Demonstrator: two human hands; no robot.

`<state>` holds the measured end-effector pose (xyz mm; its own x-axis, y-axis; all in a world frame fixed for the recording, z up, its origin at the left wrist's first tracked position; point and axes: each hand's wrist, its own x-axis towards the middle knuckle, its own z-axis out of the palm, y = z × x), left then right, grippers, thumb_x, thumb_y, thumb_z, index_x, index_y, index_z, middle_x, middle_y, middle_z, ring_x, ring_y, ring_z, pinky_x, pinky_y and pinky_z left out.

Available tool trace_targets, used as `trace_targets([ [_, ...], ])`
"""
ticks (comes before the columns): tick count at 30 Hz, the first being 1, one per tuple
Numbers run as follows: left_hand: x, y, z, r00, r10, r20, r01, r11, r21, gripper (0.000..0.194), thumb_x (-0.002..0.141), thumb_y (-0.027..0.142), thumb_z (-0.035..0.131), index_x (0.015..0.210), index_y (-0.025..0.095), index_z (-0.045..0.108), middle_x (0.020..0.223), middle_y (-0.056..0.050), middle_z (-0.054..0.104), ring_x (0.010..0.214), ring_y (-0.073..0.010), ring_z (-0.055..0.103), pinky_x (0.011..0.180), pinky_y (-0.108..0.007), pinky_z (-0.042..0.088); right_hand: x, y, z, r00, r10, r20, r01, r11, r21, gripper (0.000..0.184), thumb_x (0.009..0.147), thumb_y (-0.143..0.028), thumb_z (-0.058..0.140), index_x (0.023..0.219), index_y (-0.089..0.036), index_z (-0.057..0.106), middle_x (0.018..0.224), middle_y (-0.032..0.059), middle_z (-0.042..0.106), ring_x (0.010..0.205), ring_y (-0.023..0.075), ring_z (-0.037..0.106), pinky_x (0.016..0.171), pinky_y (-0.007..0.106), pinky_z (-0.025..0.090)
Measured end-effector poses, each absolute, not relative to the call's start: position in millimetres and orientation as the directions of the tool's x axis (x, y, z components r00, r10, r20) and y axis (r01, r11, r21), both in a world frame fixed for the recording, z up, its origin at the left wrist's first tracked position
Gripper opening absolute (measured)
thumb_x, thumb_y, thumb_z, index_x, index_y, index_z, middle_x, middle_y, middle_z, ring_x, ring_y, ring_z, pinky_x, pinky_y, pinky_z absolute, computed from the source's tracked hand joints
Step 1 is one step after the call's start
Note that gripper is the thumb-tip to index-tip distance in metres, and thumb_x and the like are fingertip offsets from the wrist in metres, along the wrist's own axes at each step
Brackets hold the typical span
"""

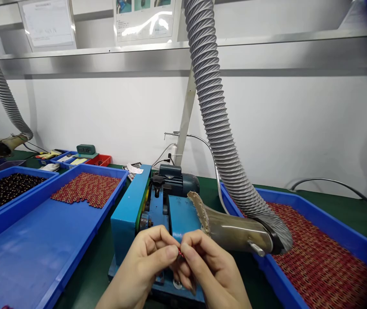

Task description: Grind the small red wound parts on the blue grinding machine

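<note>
In front of the blue motor-driven machine [128,214], my left hand [149,264] and my right hand [210,266] meet fingertip to fingertip. Between their pinched thumbs and forefingers shows a tiny red piece [180,252]. Its shape is mostly covered by the fingers, and both hands seem to grip it. Right beside my right hand is the metal suction nozzle [238,229], its mouth edged with ragged cardboard.
A blue tray [38,240] on the left bears a patch of small red ring-like parts [88,189]. Behind it stands a tray of black parts [6,191]. The right tray [283,283] holds many red parts. A grey corrugated hose [215,107] hangs down to the nozzle.
</note>
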<state>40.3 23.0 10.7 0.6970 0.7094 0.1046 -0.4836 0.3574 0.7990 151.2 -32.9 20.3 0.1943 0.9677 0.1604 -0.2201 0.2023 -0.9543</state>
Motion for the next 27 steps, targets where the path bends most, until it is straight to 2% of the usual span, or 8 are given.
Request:
trace_targets([
  [8, 38.1, 21.4, 13.8, 0.689, 0.723, 0.059, -0.449, 0.361, 0.817, 0.030, 0.074, 0.038, 0.078, 0.072, 0.014, 0.060, 0.056, -0.001, 0.068, 0.052, -0.0117, 0.063, 0.059, -0.023, 0.050, 151.0, -32.2, 18.5, 0.203, 0.968, 0.149, -0.251, 0.198, -0.947, 0.045, 0.079, -0.056, 0.070, 0.067, -0.016, 0.054, 0.053, -0.0056, 0.044, 0.046, 0.0084, 0.040, 0.046, 0.021, 0.028],
  [14, 38.7, 21.5, 11.5, 0.691, 0.717, 0.093, -0.497, 0.378, 0.781, 0.025, 0.076, 0.032, 0.077, 0.073, 0.013, 0.062, 0.057, -0.001, 0.069, 0.052, -0.0105, 0.065, 0.057, -0.020, 0.051, 150.1, -31.9, 18.6, 0.210, 0.964, 0.164, -0.246, 0.214, -0.945, 0.045, 0.079, -0.056, 0.071, 0.067, -0.016, 0.054, 0.053, -0.0057, 0.044, 0.046, 0.0083, 0.041, 0.047, 0.022, 0.029],
  [18, 39.5, 22.9, 10.8, 0.694, 0.711, 0.114, -0.523, 0.389, 0.758, 0.022, 0.076, 0.030, 0.077, 0.073, 0.013, 0.063, 0.058, 0.000, 0.068, 0.052, -0.0111, 0.067, 0.055, -0.019, 0.052, 148.0, -31.6, 19.0, 0.233, 0.962, 0.146, -0.301, 0.214, -0.930, 0.044, 0.078, -0.054, 0.073, 0.066, -0.015, 0.055, 0.052, -0.0059, 0.045, 0.045, 0.0074, 0.040, 0.046, 0.020, 0.028],
  [23, 37.3, 23.7, 12.8, 0.702, 0.701, 0.129, -0.535, 0.399, 0.745, 0.018, 0.080, 0.029, 0.075, 0.076, 0.013, 0.067, 0.062, -0.002, 0.071, 0.055, -0.0111, 0.067, 0.058, -0.020, 0.052, 142.8, -29.9, 18.6, 0.323, 0.939, 0.121, -0.378, 0.245, -0.893, 0.038, 0.070, -0.048, 0.082, 0.064, -0.014, 0.064, 0.048, -0.0049, 0.050, 0.042, 0.0063, 0.043, 0.045, 0.018, 0.031],
  [27, 36.3, 20.8, 16.8, 0.693, 0.713, 0.107, -0.529, 0.402, 0.747, 0.020, 0.075, 0.030, 0.079, 0.086, 0.015, 0.076, 0.066, -0.003, 0.074, 0.059, -0.0105, 0.068, 0.060, -0.018, 0.053, 140.3, -30.2, 19.2, 0.427, 0.891, 0.153, -0.370, 0.327, -0.870, 0.032, 0.064, -0.046, 0.086, 0.060, -0.018, 0.071, 0.049, -0.0047, 0.053, 0.042, 0.0064, 0.048, 0.045, 0.017, 0.038],
])
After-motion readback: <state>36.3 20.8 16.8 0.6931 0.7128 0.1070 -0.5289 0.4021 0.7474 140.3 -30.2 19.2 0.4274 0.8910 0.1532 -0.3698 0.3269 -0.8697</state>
